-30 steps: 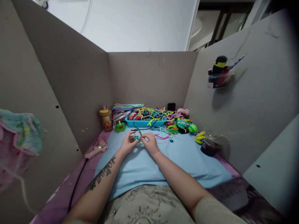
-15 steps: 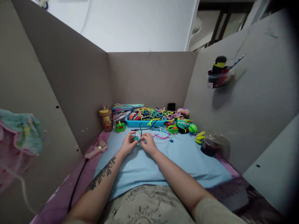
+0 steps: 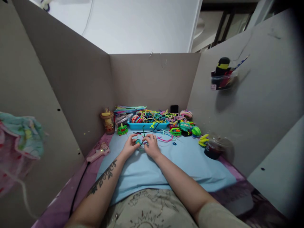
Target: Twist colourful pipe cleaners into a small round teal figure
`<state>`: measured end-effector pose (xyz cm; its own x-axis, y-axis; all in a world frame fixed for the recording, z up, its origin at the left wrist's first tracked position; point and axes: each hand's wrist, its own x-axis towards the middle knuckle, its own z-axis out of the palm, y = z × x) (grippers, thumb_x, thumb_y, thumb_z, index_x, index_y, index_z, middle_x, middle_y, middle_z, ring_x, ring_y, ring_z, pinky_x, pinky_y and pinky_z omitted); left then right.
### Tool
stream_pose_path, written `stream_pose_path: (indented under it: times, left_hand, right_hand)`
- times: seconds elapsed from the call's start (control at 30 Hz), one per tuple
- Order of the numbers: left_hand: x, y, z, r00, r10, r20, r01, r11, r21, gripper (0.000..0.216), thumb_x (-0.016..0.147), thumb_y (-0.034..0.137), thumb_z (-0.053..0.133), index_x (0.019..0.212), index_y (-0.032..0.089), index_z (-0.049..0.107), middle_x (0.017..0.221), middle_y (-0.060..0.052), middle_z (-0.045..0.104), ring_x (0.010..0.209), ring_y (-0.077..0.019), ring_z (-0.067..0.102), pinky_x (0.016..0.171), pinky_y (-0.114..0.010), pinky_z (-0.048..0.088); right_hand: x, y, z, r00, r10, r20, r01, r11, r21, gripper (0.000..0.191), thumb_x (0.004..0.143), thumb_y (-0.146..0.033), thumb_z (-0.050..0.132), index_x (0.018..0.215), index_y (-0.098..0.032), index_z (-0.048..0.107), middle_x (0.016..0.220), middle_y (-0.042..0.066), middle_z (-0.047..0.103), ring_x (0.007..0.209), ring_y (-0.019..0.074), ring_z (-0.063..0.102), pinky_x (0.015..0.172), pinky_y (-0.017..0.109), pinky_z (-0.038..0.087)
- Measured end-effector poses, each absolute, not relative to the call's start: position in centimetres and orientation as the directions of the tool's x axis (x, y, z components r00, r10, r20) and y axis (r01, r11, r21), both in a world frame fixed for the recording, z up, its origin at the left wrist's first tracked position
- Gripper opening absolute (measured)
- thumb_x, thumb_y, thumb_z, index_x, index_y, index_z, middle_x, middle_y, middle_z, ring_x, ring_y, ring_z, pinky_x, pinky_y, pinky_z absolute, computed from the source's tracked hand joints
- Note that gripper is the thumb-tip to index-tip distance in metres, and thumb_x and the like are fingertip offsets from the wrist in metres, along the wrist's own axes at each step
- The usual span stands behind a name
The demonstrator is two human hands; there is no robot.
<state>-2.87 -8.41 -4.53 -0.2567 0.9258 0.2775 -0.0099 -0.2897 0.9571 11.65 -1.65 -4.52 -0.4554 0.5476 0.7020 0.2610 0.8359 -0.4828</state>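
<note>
Pinching a little teal fuzzy thing (image 3: 138, 141) with curled-shut fingers (image 3: 149, 138) of left hand (image 3: 129, 147) and right hand (image 3: 152, 146), blue tray (image 3: 147, 126) just past them.

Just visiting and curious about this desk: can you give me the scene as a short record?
Left hand: pinches a small teal pipe cleaner
Right hand: pinches the same pipe cleaner
Surface: light blue cloth
Behind the hands: blue tray of coloured pipe cleaners
Left side: pink glue gun, jar
Right side: dark cup
</note>
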Motion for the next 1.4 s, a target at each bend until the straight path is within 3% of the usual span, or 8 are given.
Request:
stream_pose_path:
  times: [0.2,0.37,0.63,0.7,0.87,1.07,1.4]
  left_hand:
    - [-2.7,-8.8,-4.2,-0.232,0.947,0.222,-0.119,-0.254,0.96,0.069,0.059,0.028,0.077,0.115,0.018,0.037,0.074,0.002,0.059,0.06,-0.0101,0.055,0.06,-0.024,0.044]
    - [-2.7,-8.8,-4.2,-0.216,0.949,0.228,-0.148,-0.262,0.954,0.069,0.06,0.028,0.077,0.115,0.017,0.038,0.072,0.002,0.06,0.061,-0.0106,0.056,0.061,-0.024,0.044]
    - [-2.9,-8.2,-4.5,-0.287,0.892,0.349,0.029,-0.356,0.934,0.055,0.06,0.023,0.075,0.107,0.017,0.046,0.074,0.002,0.057,0.065,-0.0106,0.056,0.06,-0.021,0.04]
    - [-2.9,-8.1,-4.6,-0.303,0.884,0.356,0.045,-0.359,0.932,0.055,0.06,0.022,0.074,0.107,0.018,0.046,0.073,0.002,0.057,0.065,-0.0107,0.056,0.061,-0.021,0.04]
    - [-3.0,-8.2,-4.4,-0.412,0.865,0.286,-0.035,-0.329,0.944,0.061,0.058,0.025,0.075,0.109,0.018,0.043,0.081,0.0,0.061,0.069,-0.0117,0.058,0.065,-0.023,0.043]
    - [-2.9,-8.7,-3.7,-0.416,0.884,0.214,-0.166,-0.305,0.938,0.062,0.056,0.027,0.078,0.107,0.018,0.044,0.081,0.0,0.061,0.064,-0.0106,0.057,0.062,-0.024,0.045]
    - [-2.8,-9.0,-3.6,-0.316,0.928,0.198,-0.182,-0.264,0.947,0.066,0.057,0.025,0.077,0.111,0.019,0.04,0.079,0.002,0.06,0.061,-0.0098,0.056,0.06,-0.023,0.044]
  right_hand:
    - [11.7,-1.4,-4.4,-0.438,0.532,0.725,0.3,0.847,-0.44,0.031,0.068,-0.004,0.052,0.086,-0.024,0.066,0.107,0.006,0.056,0.106,0.0251,0.04,0.095,0.04,0.031]
    - [11.7,-1.5,-4.4,-0.476,0.485,0.734,0.29,0.874,-0.39,0.024,0.072,-0.006,0.055,0.08,-0.024,0.068,0.1,0.004,0.061,0.103,0.0233,0.043,0.091,0.039,0.032]
    - [11.0,-0.6,-5.7,-0.471,0.58,0.664,0.28,0.812,-0.511,0.01,0.064,-0.012,0.066,0.063,-0.022,0.068,0.125,0.005,0.049,0.119,0.0283,0.032,0.1,0.046,0.028]
    - [10.9,-0.5,-5.8,-0.491,0.602,0.63,0.277,0.793,-0.542,0.009,0.062,-0.015,0.067,0.067,-0.023,0.067,0.128,0.005,0.046,0.121,0.0292,0.03,0.101,0.048,0.028]
    - [11.3,-1.2,-5.0,-0.45,0.553,0.701,0.229,0.83,-0.508,0.032,0.066,-0.01,0.059,0.095,-0.022,0.063,0.127,0.008,0.046,0.122,0.0245,0.034,0.103,0.045,0.028]
    - [11.3,-1.4,-4.9,-0.487,0.488,0.724,0.272,0.873,-0.406,0.02,0.076,-0.02,0.058,0.092,-0.024,0.069,0.139,0.004,0.038,0.128,0.0278,0.026,0.104,0.048,0.026]
    - [11.0,-1.3,-5.3,-0.546,0.562,0.622,0.33,0.826,-0.456,0.015,0.078,-0.021,0.057,0.087,-0.023,0.068,0.143,0.004,0.032,0.131,0.0297,0.021,0.103,0.05,0.027]
